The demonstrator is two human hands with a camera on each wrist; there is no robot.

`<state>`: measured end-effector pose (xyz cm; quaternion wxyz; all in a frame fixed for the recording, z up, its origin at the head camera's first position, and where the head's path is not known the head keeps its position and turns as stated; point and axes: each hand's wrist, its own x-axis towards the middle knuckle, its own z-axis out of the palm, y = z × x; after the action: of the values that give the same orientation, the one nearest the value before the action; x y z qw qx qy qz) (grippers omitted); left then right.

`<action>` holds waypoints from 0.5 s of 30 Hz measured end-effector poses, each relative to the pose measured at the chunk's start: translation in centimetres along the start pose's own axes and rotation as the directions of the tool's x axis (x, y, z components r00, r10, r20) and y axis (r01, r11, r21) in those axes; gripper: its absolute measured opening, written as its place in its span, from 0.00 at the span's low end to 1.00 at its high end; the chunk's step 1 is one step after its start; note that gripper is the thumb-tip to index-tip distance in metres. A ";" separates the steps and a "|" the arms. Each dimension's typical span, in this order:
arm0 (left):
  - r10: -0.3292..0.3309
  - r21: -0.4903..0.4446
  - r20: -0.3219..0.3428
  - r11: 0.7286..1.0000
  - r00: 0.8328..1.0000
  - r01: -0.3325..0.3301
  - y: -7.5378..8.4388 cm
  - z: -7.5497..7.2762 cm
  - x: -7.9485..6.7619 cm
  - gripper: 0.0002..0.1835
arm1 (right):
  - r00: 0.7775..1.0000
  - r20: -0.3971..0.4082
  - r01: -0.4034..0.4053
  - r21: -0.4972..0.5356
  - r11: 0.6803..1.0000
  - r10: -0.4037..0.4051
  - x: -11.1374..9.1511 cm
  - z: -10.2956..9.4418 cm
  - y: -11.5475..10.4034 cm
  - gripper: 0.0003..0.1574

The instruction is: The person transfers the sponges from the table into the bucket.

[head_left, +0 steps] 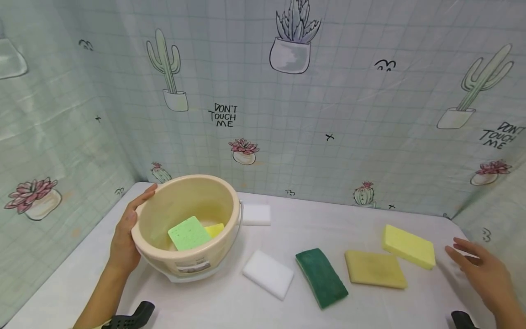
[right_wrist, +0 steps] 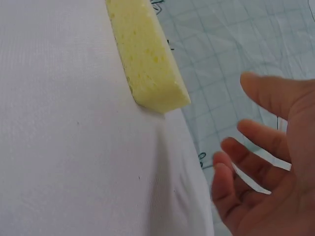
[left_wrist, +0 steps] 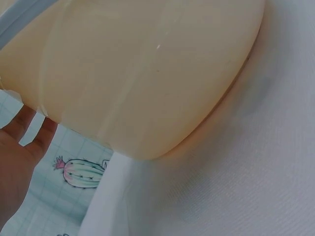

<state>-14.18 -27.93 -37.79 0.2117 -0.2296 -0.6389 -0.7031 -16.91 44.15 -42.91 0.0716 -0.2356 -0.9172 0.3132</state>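
A cream bucket [head_left: 186, 183] stands at the left of the table, its mouth turned partly toward me. My left hand [head_left: 126, 237] holds its left side at the rim; the left wrist view shows fingers [left_wrist: 43, 135] against the outer wall, thumb hidden. Inside lie a light green sponge [head_left: 189, 233] and a yellow sponge [head_left: 215, 230], partly covered by the green one. On the far right my right hand [head_left: 485, 272] hovers beside a thick bright yellow sponge [head_left: 408, 246], apart from it. In the right wrist view its fingers are spread and loosely bent, holding nothing.
Between the hands lie a flat dull-yellow sponge [head_left: 376, 269], a dark green scouring pad [head_left: 322, 277] and a white sponge [head_left: 268, 274]. Another white block [head_left: 256, 214] sits behind the bucket's right side. A printed curtain [head_left: 328, 105] encloses the white table [head_left: 230, 301].
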 end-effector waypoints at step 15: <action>0.025 -0.042 0.034 0.999 0.999 -0.024 -0.3 -0.3 0.1 0.27 | 0.928 0.329 0.165 0.061 0.984 -0.175 -0.5 -0.5 0.5 0.58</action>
<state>-14.45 -28.18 -38.06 0.2043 -0.2539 -0.6251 -0.7093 -16.13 44.55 -42.78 -0.0536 -0.0978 -0.9279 0.3558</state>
